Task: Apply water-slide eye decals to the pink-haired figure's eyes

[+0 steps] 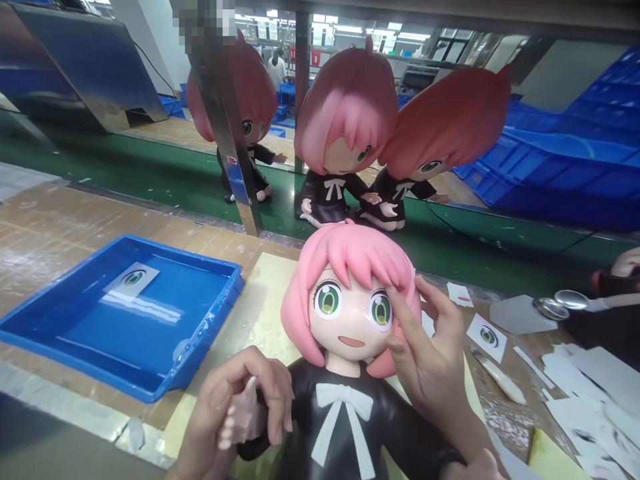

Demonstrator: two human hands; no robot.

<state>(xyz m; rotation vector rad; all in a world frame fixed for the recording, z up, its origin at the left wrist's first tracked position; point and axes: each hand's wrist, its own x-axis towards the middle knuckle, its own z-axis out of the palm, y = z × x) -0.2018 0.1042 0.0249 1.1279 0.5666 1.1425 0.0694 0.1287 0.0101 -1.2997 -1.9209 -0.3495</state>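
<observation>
A large pink-haired figure (350,433) in a black dress with a white bow lies face up before me. Green eye decals show on its face, the one on the right side (381,311) beside my fingertips. My left hand (240,400) is wrapped around the figure's sleeve end, near its small pale hand (243,415). My right hand (433,340) has its fingers spread at the side of the face, the index fingertip touching beside that eye. Under the figure is a yellowish sheet (267,293).
At left stands a shallow blue tray (150,387) with water and an eye decal sheet (134,278). Another eye decal (488,337), paper scraps (585,393) and spoons (571,299) lie at right, near another person's arm. Several similar figures (345,113) sit behind a metal post (240,160).
</observation>
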